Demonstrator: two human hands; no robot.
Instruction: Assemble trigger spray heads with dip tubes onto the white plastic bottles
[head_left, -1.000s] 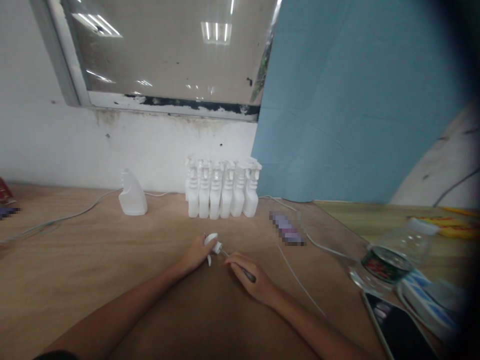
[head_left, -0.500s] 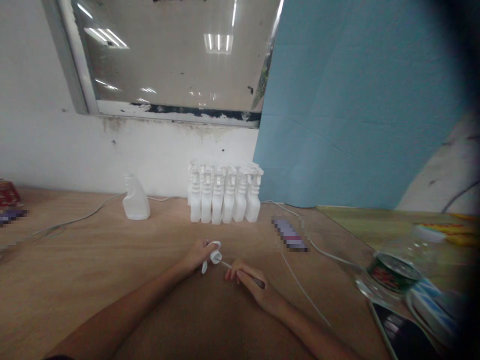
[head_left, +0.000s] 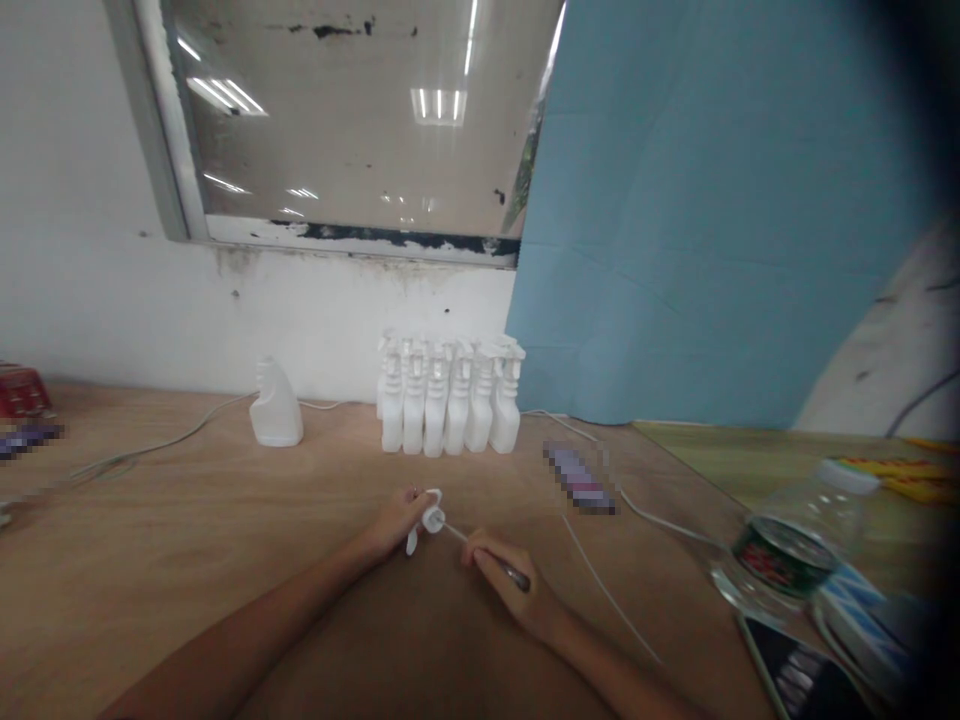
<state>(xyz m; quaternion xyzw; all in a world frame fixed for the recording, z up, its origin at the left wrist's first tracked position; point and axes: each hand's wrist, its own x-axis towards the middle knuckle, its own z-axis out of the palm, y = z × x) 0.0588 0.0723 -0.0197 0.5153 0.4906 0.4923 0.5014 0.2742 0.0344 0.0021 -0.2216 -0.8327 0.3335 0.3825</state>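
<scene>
A capless spray bottle (head_left: pixel 277 418) stands left of the row of finished spray bottles (head_left: pixel 448 398) by the wall. In front of that row, the left hand (head_left: pixel 394 522) closes its grip on a white trigger sprayer head (head_left: pixel 429 516) just above the wooden surface (head_left: pixel 187 520). Right of the head, the right hand (head_left: pixel 510 585) pinches a slim dark tool (head_left: pixel 510 572) beside the thin dip tube (head_left: pixel 454 532). Holding the head steady and feeding along the tube's line looks wisest. Far right lies a clear water bottle (head_left: pixel 795 535).

Bare table (head_left: pixel 187 560) lay open to the left of the hands. Ahead, a row of spray bottles (head_left: pixel 450 410) blocked the wall. A cable (head_left: pixel 607 590) and water bottle (head_left: pixel 787 545) crowded the right.
</scene>
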